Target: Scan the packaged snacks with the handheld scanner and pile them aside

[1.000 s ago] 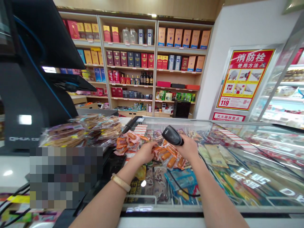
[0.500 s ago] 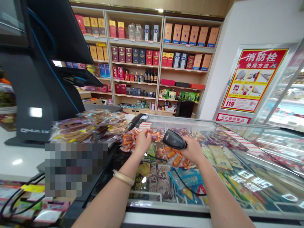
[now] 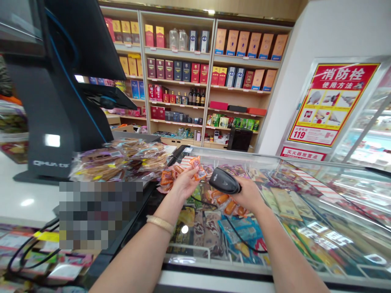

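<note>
My left hand (image 3: 185, 183) grips a small orange snack packet (image 3: 198, 167), tilted up above the glass lid. A black barcode scanner (image 3: 224, 181) is in my right hand (image 3: 248, 193), its head pointing left toward the packet. Just left of and below my left hand lie more orange-red packets (image 3: 167, 179) on the freezer top. Sealed packs of sausage-like food (image 3: 227, 202) rest beneath the scanner. The scanner's black cable (image 3: 241, 240) curves over the glass.
The glass-topped freezer (image 3: 180, 266) holds many bagged goods. At left stand a dark register (image 3: 58, 110) and a pile of bagged brown snacks (image 3: 119, 160). Shelves of boxes and bottles (image 3: 177, 83) line the back. A red poster (image 3: 332, 103) hangs at right.
My left hand has turned and lifted the orange packet, which now stands tilted upward beside the scanner. My right hand stays nearly in place. The view has shifted slightly.
</note>
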Demonstrator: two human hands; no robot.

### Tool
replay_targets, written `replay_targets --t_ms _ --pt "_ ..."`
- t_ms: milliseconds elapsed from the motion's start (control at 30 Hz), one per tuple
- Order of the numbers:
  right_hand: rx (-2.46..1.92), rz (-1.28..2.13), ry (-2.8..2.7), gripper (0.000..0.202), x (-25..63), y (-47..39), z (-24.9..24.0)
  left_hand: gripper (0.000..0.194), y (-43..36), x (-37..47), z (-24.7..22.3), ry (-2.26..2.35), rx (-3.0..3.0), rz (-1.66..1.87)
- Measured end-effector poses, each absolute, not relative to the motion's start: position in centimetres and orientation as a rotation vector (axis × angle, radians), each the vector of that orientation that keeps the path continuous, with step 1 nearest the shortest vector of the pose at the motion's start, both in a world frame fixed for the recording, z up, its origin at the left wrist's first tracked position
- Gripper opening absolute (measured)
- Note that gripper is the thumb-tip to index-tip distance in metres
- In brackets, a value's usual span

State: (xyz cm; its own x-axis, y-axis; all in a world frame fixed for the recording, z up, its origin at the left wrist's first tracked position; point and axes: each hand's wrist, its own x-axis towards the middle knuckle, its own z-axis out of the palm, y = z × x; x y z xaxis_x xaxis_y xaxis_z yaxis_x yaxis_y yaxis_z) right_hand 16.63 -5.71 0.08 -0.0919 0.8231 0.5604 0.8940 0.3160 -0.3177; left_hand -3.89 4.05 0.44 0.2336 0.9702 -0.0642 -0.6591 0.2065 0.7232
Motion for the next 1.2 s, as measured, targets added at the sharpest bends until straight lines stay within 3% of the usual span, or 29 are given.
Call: replay_targets --t_ms 233,600,733,900,1100,1200 --pt "-1.499 -0.131 -1.919 0.015 15.9 -5.9 0.2 0.027 3.8 -3.9 0.3 0.619 0.676 1.269" --pt "-1.568 -0.071 -1.871 0.026 16.0 -5.8 0.3 0.027 3.6 -3.6 0.5 0.641 0.720 1.242" --pt "-1.578 -0.121 -1.838 0.028 16.2 -5.8 0.1 0.025 3.6 -3.4 0.4 0.697 0.938 1.440" --pt "-1.585 -0.201 -1.741 0.034 16.6 -5.6 -0.2 0.031 4.1 -5.0 0.4 1.108 1.825 1.778" --pt "-1.577 -0.226 -1.722 0.034 16.8 -5.6 -0.2 0.035 4.3 -6.3 -0.4 1.764 2.412 1.304" --pt "-1.595 -0.231 -1.723 0.034 16.9 -5.6 -0.2 0.034 4.0 -5.9 -0.7 1.909 2.442 1.271"
